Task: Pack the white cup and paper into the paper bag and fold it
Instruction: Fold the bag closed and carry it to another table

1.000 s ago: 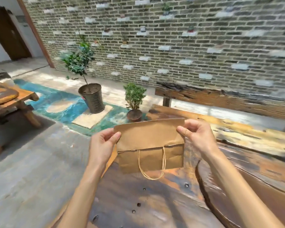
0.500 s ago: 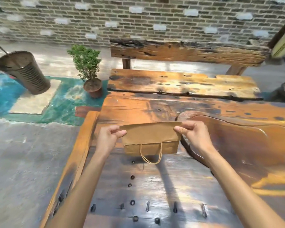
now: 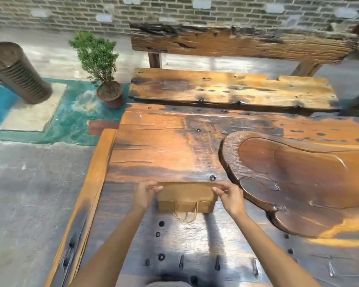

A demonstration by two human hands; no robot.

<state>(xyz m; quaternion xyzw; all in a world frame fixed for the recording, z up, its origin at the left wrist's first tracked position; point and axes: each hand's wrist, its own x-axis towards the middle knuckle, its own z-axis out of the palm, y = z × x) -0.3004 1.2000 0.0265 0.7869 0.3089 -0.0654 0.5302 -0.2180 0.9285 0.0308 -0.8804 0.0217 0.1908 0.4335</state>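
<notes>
A brown paper bag (image 3: 187, 196) with its top folded over rests on the dark wooden table (image 3: 166, 154), its twine handles hanging toward me. My left hand (image 3: 144, 194) pinches the fold's left corner. The right corner is pinched by my right hand (image 3: 229, 196). The white cup and the paper are not visible; whether they are inside the bag cannot be told.
A large carved wooden tray (image 3: 298, 179) lies just right of the bag. A wooden bench (image 3: 232, 90) stands beyond the table's far edge. On the floor at left are a small potted shrub (image 3: 101, 65) and a ribbed metal planter (image 3: 19, 75).
The bag came down from mid-air onto the table, both hands still on its folded top. My view swung right and downward, from the brick wall and plants to the tabletop.
</notes>
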